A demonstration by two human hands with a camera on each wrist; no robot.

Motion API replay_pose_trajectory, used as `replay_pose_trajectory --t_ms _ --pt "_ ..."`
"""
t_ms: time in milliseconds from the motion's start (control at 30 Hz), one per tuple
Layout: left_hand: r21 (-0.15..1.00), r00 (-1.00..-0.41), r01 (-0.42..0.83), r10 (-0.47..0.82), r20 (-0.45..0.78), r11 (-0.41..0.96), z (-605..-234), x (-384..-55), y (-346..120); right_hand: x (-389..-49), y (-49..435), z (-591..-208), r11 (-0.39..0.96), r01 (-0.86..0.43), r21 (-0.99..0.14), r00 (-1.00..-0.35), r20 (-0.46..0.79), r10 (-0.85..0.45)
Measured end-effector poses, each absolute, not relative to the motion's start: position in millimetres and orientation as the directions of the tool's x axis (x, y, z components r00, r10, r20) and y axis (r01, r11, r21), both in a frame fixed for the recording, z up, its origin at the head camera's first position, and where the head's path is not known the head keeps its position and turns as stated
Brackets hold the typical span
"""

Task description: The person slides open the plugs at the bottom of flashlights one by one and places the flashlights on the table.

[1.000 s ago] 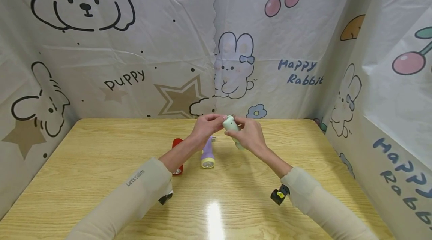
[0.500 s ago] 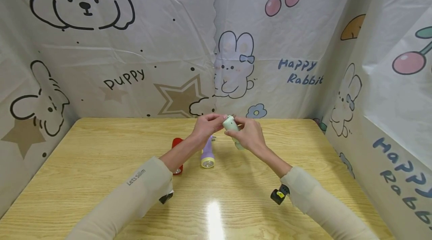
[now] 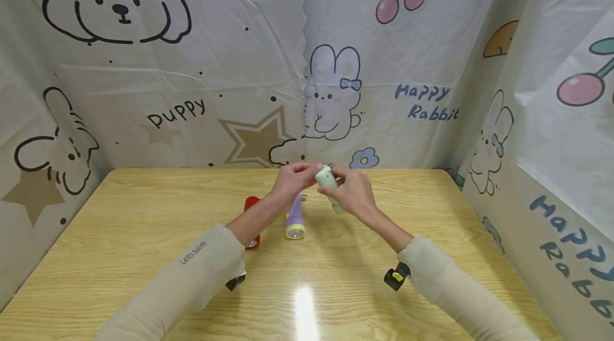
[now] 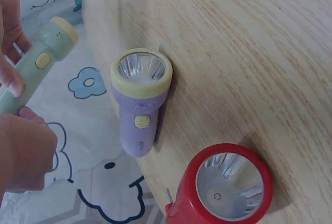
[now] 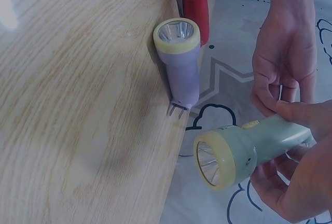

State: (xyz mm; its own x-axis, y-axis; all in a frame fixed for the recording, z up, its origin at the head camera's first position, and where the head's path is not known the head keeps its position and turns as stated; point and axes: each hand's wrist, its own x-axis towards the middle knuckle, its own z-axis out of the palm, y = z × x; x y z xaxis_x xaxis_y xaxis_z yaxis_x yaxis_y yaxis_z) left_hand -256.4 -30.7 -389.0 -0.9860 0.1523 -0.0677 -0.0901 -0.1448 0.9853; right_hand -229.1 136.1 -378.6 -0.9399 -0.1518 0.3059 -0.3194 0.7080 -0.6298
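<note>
A pale green flashlight [image 3: 328, 180] with a cream rim is held up over the far part of the table, tail end raised and lens end tilted down. My right hand [image 3: 356, 191] grips its body, the thumb along one side and fingers beneath, as the right wrist view shows. My left hand [image 3: 291, 180] has its fingertips at the tail end, pinching there; the exact contact is partly hidden. On the flashlight's side is a cream switch [image 4: 43, 60]. Below the hands lies a purple flashlight [image 5: 182, 79] with a cream rim and metal plug prongs [image 5: 178, 111].
A red flashlight [image 4: 228, 187] lies left of the purple one, partly behind the left forearm in the head view. The wooden table [image 3: 336, 282] ends at a printed cloth backdrop [image 3: 230, 74], which also rises at both sides.
Both hands keep their hold on the green flashlight. It and the right hand have shifted very slightly left; the other flashlights have not moved.
</note>
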Motion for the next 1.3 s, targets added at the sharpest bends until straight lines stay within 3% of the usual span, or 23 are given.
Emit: replay_pose_trajectory --t_ms 1300 --pt "0.987 -0.976 -0.076 0.213 -0.045 -0.138 -390.4 -256.1 -25.5 -233.9 144.9 -378.1 0.734 -0.316 -0.601 -0.94 0.303 -0.156"
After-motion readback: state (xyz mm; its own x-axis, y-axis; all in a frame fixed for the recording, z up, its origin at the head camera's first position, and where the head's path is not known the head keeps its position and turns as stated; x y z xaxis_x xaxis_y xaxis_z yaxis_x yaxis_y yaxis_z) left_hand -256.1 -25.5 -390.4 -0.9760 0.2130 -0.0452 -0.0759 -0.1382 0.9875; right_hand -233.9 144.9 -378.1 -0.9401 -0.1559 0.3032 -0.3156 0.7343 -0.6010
